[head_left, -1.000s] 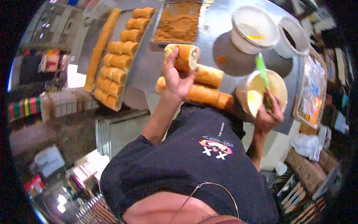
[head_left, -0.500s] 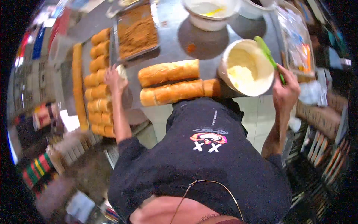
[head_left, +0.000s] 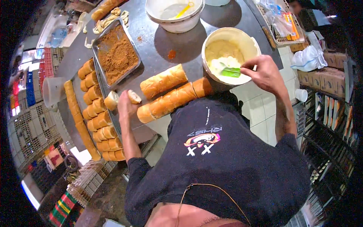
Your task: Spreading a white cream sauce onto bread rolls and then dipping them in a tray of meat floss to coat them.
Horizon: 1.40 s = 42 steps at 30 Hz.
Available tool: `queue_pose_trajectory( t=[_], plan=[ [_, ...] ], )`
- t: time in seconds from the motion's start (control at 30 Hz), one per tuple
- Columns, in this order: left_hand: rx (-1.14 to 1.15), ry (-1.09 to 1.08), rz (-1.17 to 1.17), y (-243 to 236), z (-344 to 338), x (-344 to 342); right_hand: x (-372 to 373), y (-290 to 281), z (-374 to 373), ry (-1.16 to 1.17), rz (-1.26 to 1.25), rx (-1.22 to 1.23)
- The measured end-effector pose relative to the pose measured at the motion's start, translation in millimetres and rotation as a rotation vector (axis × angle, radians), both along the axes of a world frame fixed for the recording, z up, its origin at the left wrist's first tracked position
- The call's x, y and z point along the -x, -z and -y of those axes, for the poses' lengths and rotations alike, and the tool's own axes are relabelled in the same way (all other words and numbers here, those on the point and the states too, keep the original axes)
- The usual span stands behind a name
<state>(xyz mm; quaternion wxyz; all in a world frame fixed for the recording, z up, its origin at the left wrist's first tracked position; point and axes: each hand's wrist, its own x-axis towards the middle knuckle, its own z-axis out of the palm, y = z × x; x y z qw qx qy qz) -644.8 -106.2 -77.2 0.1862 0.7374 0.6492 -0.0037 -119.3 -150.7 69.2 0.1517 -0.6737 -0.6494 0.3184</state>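
Observation:
My left hand (head_left: 127, 106) is closed on a small bread piece (head_left: 134, 97) with a pale cut face. Just left of it sits another bread piece (head_left: 111, 101), pale side showing; whether my fingers touch it is hard to tell. My right hand (head_left: 264, 73) grips a green spatula (head_left: 230, 72), its blade down inside a white bucket (head_left: 254, 46). Pale cream (head_left: 223, 63) lies in the bucket around the blade. Between my hands, a shorter bread log (head_left: 163, 80) and a longer bread log (head_left: 170, 99) lie side by side near the table edge.
Rows of cut bread rolls (head_left: 99, 120) line the left side, with a long thin bread strip (head_left: 80, 119) beyond. A metal tray (head_left: 138, 60) of brown crumbs stands behind them. White bowls (head_left: 175, 25) with a yellow utensil (head_left: 184, 10) are at the back. A basket (head_left: 281, 38) sits far right.
My right hand has lowered the green spatula from the bucket's right rim into the cream. My left hand has moved from beside the roll rows toward the bread logs with the bread piece.

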Motion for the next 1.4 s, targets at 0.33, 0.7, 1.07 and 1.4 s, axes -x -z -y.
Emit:
queue_pose_trajectory(
  t=[0.33, 0.7, 1.07, 1.4],
  plan=[
    [-0.256, 0.098, 0.813, -113, -10, -176, 63, 18, 19, 0.164, -0.638, -0.269],
    [-0.201, 0.168, 0.979, -144, -23, -221, 54, 5, 33, 0.124, -0.255, -0.563],
    [-0.156, -0.056, 1.022, -124, 10, -204, 49, 14, 6, 0.257, 0.091, -0.605],
    [0.595, -0.828, 2.089, -90, 21, -184, 39, 18, -20, -0.201, 0.259, 0.078]
  ],
)
